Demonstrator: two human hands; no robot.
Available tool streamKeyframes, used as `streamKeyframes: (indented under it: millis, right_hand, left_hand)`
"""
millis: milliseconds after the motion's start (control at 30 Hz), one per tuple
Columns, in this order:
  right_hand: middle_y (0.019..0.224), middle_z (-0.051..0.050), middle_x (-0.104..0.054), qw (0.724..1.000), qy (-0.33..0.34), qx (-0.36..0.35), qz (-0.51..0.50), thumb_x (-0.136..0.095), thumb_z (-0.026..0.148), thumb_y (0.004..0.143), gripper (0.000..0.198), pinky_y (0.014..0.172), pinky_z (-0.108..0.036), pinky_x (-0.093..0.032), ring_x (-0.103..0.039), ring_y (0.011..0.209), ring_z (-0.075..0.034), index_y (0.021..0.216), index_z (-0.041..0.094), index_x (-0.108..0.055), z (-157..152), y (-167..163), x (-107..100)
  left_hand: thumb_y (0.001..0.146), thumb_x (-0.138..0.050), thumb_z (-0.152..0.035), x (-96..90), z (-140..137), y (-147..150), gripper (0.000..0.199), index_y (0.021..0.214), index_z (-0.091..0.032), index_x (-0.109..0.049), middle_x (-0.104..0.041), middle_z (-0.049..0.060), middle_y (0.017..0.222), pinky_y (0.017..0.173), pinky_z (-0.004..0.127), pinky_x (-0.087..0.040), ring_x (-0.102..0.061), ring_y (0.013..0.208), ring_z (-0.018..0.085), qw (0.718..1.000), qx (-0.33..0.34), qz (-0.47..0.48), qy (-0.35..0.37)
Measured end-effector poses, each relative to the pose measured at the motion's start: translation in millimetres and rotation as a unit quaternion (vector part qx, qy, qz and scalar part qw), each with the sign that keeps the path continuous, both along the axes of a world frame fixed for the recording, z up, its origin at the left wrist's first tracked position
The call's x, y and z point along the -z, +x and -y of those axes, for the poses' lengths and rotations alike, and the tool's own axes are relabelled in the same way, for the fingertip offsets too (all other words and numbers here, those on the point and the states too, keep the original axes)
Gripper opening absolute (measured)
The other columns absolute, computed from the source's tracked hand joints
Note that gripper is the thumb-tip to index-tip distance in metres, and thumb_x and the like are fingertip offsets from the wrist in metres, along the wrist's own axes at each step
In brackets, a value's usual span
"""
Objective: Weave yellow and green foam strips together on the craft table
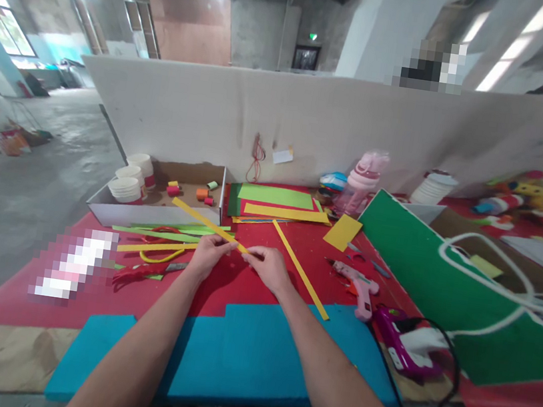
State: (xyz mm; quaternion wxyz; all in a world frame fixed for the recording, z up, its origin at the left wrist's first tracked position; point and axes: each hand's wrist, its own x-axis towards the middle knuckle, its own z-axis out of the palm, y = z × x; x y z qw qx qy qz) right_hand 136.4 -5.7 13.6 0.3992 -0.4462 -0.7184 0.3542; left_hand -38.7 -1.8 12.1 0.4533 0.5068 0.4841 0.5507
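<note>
left hand (208,256) and right hand (270,268) both pinching a long yellow strip (203,219) near one end, over the red desk (239,288), a second yellow strip (300,269) lying to the right, a pink glue gun (363,300) past it

Forearms (146,341) extended, left grip (210,254) and right grip (270,267) pinching close together

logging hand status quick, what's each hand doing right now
Left hand: closed, fingers pinching a yellow strip.
Right hand: closed, fingers pinching the same strip near its end.
</note>
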Motion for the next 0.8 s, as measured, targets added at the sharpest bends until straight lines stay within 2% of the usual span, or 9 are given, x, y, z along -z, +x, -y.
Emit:
streamKeyframes:
  millis: [100,233,500,667,800]
  right_hand:
    - [0.081,-0.005,-0.073,1.000,0.009,0.000,0.006,-0.063,0.036,0.079,0.024,0.063,-0.026,-0.046,-0.064,0.071,-0.019,0.088,0.017,-0.075,0.2,1.4,-2.2]
    - [0.085,-0.006,-0.074,1.000,0.007,0.002,0.013,-0.063,0.036,0.080,0.024,0.064,-0.027,-0.047,-0.065,0.072,-0.020,0.090,0.018,-0.075,0.3,2.1,-3.5]
    - [0.071,-0.004,-0.071,1.000,0.010,-0.010,0.024,-0.057,0.038,0.084,0.027,0.056,-0.023,-0.042,-0.061,0.060,-0.015,0.081,0.018,-0.074,-0.1,1.6,-0.3]
    - [0.068,-0.004,-0.070,1.000,-0.014,-0.015,0.024,-0.054,0.036,0.087,0.028,0.055,-0.023,-0.041,-0.061,0.058,-0.015,0.080,0.017,-0.074,-1.8,1.9,3.3]
    - [0.073,-0.005,-0.071,0.997,0.043,0.002,0.071,-0.058,0.035,0.085,0.022,0.060,-0.024,-0.040,-0.062,0.065,-0.017,0.081,0.019,-0.072,1.2,0.5,0.3]
  left_hand:
    - [0.061,-0.078,-0.037,1.1,-1.7,-2.1,0.027,0.056,-0.013,-0.066,-0.060,0.002,0.053,0.052,0.023,-0.036,-0.048,0.051,0.010,1.000,-0.006,-0.001,0.003]
    - [0.060,-0.078,-0.036,2.2,-2.6,-2.4,0.027,0.054,-0.014,-0.065,-0.059,0.001,0.052,0.053,0.023,-0.036,-0.048,0.052,0.010,1.000,-0.013,0.004,0.000]
    - [0.060,-0.077,-0.037,-1.2,-0.4,-1.8,0.030,0.049,-0.014,-0.061,-0.058,0.002,0.051,0.054,0.024,-0.037,-0.049,0.052,0.011,1.000,-0.012,-0.001,0.001]
    - [0.060,-0.078,-0.035,-2.3,0.8,-0.6,0.029,0.051,-0.014,-0.061,-0.058,0.001,0.051,0.052,0.023,-0.036,-0.048,0.051,0.010,1.000,-0.007,0.003,0.001]
    - [0.059,-0.078,-0.036,-2.3,2.5,3.1,0.027,0.056,-0.013,-0.064,-0.058,0.000,0.051,0.050,0.023,-0.036,-0.047,0.048,0.009,1.000,0.006,0.015,-0.011]
